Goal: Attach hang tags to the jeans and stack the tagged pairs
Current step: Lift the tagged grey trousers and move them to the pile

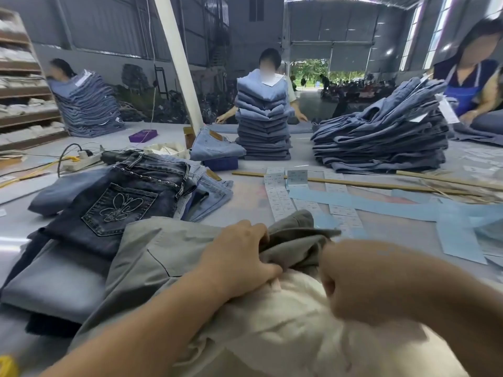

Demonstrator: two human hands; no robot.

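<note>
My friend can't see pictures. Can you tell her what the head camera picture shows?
A person's left hand and right hand both grip a crumpled grey-green pair of trousers on a big table. Dark jeans with a stitched pocket lie to the left, paper tags lie ahead, and tall stacks of blue jeans stand beyond.

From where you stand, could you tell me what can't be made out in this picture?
- Right hand, head view: fingers curl away behind the knuckles, so its grip is hidden.
- Labels: print too small to read.
- Grey trousers: waistband bunched under the left hand; no tag can be made out.
</note>
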